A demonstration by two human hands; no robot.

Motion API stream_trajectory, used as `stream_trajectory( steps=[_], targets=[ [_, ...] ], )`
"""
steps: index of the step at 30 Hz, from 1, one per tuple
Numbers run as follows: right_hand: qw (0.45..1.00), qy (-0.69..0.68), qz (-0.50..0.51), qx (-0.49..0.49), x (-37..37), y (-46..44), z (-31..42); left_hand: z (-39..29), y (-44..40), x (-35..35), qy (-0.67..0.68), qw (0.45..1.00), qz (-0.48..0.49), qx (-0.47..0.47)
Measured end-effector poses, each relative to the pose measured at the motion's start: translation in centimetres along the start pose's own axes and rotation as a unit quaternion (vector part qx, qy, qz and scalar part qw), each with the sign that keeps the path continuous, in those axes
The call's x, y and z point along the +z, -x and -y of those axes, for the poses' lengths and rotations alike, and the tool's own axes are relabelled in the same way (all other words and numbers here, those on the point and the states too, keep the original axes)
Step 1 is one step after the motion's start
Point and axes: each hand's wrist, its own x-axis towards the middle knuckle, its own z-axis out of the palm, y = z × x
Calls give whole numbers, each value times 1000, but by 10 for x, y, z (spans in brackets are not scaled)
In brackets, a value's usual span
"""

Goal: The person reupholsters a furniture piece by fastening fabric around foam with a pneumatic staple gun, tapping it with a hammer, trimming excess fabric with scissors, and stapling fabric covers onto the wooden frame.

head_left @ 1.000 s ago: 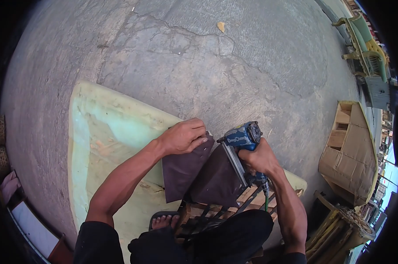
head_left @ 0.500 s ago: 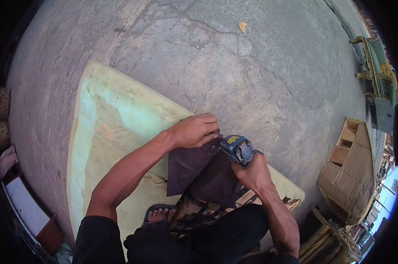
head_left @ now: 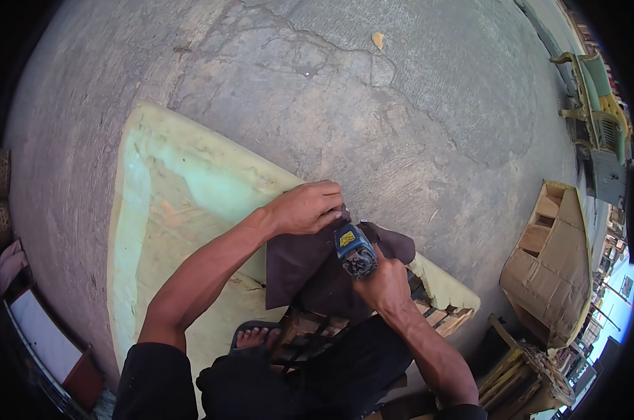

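A dark purple-brown piece of fabric (head_left: 299,269) lies over a wooden frame with black straps (head_left: 317,334) in front of me. My left hand (head_left: 311,208) is closed on the far edge of the fabric, its fingers bent and pressed together. In my right hand (head_left: 385,283) is a blue staple gun (head_left: 355,248) with a yellow label. Its nose points toward the fabric edge, close beside my left fingers. The exact contact at the nose is hidden. To the right of the gun a folded flap of the fabric stands out.
A large yellow-green foam sheet (head_left: 212,157) lies on the cracked concrete floor (head_left: 436,140), around and under the frame. On the right are a cardboard-covered furniture piece (head_left: 558,269) and a green chair frame (head_left: 597,105). A white panel (head_left: 44,325) stands at left.
My right hand and the staple gun have moved left, and the gun has turned more upright. A fabric flap now shows to the right of the gun. My left hand stays nearly in place.
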Motion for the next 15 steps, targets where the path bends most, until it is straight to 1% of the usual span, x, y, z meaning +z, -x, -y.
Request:
stream_trajectory(
  steps=[2,4,5,7,8,10,11,13,14,15],
  targets=[
    [1000,-7,-21,6,2,-3,-3,-1,0,0,-5,1000,12,-1],
    [997,-64,-45,11,7,-4,-6,1,-1,-3,-13,1000,18,-4],
    [997,-64,-50,10,5,-3,-5,2,0,-2,-20,1000,13,1],
    [988,-138,-53,43,1,1,-3,2,3,3,-25,1000,10,10],
    [988,-139,-58,42,2,7,-5,3,3,4,-36,999,5,19],
    [967,-231,-92,53,4,23,-16,5,6,1,-49,998,-6,28],
    [967,-230,-96,52,4,31,-22,4,6,1,-55,998,-8,28],
    [949,-278,-84,125,-2,51,-40,-1,4,2,-54,998,-12,35],
    [936,-301,-78,164,-4,63,-48,-6,6,1,-59,998,-5,-1],
    [931,-311,-74,175,-8,78,-51,-10,6,0,-65,997,6,-35]
  ],
)
